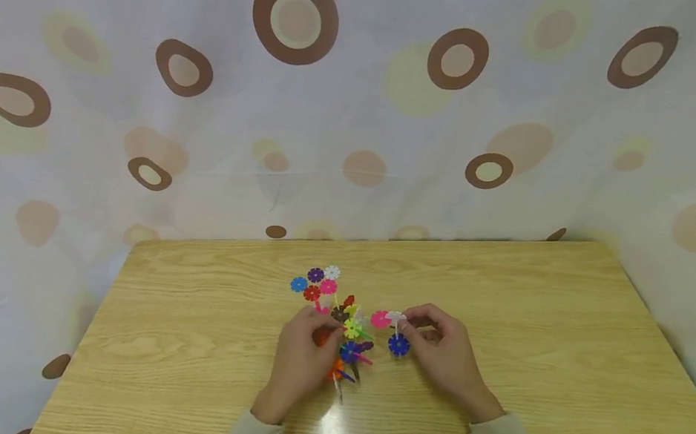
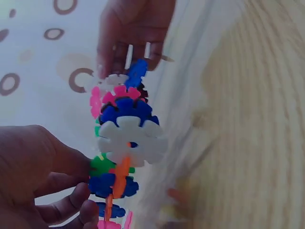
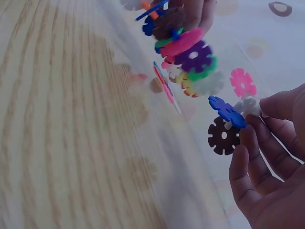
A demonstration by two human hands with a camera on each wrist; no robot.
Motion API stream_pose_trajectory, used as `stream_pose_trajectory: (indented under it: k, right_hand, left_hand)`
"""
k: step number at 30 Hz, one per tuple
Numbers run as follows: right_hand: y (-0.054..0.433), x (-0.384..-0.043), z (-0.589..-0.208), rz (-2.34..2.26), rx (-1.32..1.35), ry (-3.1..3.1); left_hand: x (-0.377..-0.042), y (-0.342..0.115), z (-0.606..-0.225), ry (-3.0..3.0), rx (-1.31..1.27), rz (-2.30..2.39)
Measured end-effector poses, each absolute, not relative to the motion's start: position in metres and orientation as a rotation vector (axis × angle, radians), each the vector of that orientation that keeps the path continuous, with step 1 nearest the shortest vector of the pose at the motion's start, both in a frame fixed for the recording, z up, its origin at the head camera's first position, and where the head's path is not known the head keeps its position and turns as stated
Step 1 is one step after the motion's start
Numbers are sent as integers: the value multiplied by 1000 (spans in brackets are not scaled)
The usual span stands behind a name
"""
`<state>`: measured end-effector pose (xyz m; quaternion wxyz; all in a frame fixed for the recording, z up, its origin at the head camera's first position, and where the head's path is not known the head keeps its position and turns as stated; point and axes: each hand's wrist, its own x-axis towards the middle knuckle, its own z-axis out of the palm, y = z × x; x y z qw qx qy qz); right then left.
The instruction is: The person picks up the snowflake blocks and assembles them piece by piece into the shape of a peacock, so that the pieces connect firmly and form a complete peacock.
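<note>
My left hand point(image 1: 299, 356) grips a large cluster of joined plastic snowflake discs point(image 1: 353, 329) in many colours, held over the table. In the left wrist view, a white disc point(image 2: 112, 143) on it faces the camera, with blue, pink and orange ones around. To its right, my right hand point(image 1: 450, 356) pinches a smaller piece by its white disc point(image 3: 249, 106) between thumb and fingers. That piece also has a pink disc point(image 3: 243, 82), a blue disc point(image 3: 228, 112) and a brown disc point(image 3: 223, 136). In the head view a gap separates the two pieces. My left fingertips are partly hidden.
Both hands work above a wood-grain table point(image 1: 181, 342). A light curtain point(image 1: 220, 123) with brown circles hangs along its back and right side. Several discs point(image 1: 314, 284) in blue, purple, white, red and pink stand beyond my left hand; whether they join the large cluster is unclear.
</note>
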<state>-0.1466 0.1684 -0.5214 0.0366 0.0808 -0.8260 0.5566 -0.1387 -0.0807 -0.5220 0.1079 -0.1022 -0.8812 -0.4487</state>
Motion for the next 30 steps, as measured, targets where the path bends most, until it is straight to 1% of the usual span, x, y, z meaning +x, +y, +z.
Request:
stream_pose_trajectory:
  k: [5, 10, 15, 21, 24, 30]
  right_hand:
    - [170, -149, -523, 1730, 251, -2527]
    - [170, -149, -520, 1770, 271, -2499]
    - [168, -145, -511, 1821, 351, -2443]
    - [164, -136, -497, 1884, 497, -2325]
    - [161, -132, -491, 1866, 527, -2315]
    - [157, -128, -488, 1834, 549, -2313]
  left_hand:
    - [-140, -87, -517, -2419, -265, -1668]
    - [-143, -93, -512, -2327, -128, -1985]
    - [-144, -99, -508, -2088, -57, -2450]
    - [-142, -107, -508, -1868, -262, -2779]
    - [-142, -107, -508, -1836, -326, -2837]
    - [-141, -106, -510, -1871, -359, -2826]
